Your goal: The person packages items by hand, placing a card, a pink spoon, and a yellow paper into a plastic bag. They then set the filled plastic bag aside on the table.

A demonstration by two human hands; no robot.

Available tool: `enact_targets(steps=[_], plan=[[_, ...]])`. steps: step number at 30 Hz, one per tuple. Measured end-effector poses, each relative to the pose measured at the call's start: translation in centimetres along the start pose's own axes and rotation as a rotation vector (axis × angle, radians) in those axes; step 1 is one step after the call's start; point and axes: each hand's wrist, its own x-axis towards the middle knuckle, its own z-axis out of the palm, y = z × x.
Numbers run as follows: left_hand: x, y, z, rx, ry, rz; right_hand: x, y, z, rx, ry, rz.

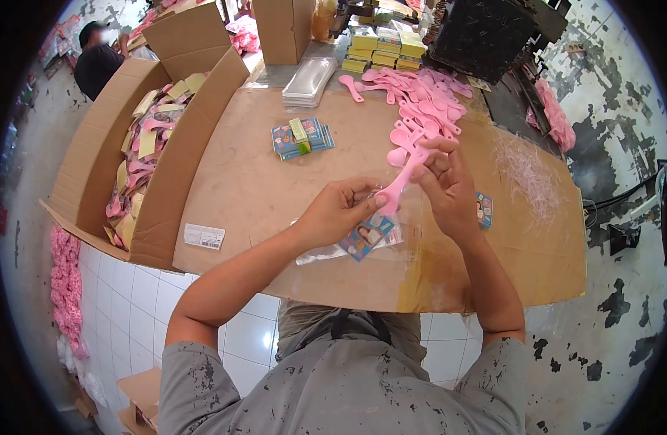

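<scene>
My right hand [446, 183] grips a pink plastic spoon [405, 176] by its upper end. The spoon slants down to the left, its lower end at my left hand [342, 210], whose thumb and fingers pinch it along with a clear plastic bag. Below my left fingers a blue printed card [365, 236] lies at the bag, over more clear plastic [322, 253]. A heap of pink spoons [427, 98] lies just beyond my right hand. Another blue card [484, 209] is partly hidden behind my right wrist.
Bundled blue cards [302, 139] and stacked clear bags [309, 81] lie on the cardboard-covered table [232, 167]. An open carton [181, 152] of packed spoons stands left. Yellow card stacks [386, 45] and a black box [482, 32] are at the back. Another person [96, 65] is at upper left.
</scene>
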Motion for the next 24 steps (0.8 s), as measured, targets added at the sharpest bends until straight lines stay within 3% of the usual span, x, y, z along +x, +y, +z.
enact_targets(steps=[3, 9, 11, 13, 15, 16, 18, 19, 21, 24], plan=[[0.0, 0.1, -0.2, -0.125, -0.039, 0.067, 0.1, -0.4, -0.9, -0.11, -0.136, -0.009], [-0.3, 0.4, -0.4, -0.089, -0.145, 0.049, 1.4, -2.8, -1.5, 0.111, -0.211, 0.016], [-0.2, 0.3, -0.5, -0.078, -0.204, 0.093, 1.6, -3.9, -1.4, -0.052, -0.317, -0.095], [-0.4, 0.3, -0.6, -0.099, -0.256, 0.103, 2.1, -5.2, -1.8, -0.418, -0.488, -0.267], [-0.6, 0.6, -0.8, -0.151, -0.303, 0.085, 2.5, -6.2, -1.9, -0.326, -0.499, -0.303], [-0.7, 0.8, -0.5, -0.159, -0.228, 0.187, 2.6, -6.8, -1.9, -0.281, -0.504, -0.321], [-0.8, 1.2, 0.5, -0.178, -0.072, 0.392, 2.7, -8.5, -1.4, -0.494, -0.467, -0.391], [-0.9, 1.4, 0.1, -0.025, -0.073, 0.461, 2.6, -9.2, -1.1, -0.599, -0.445, -0.425], [-1.2, 1.9, -1.0, 0.283, -0.075, 0.592, 1.9, -10.1, -0.4, -0.599, -0.309, -0.261], [-2.1, 2.3, 0.4, 0.389, 0.0, 0.588, 1.4, -9.9, 0.2, -0.601, -0.175, -0.164]])
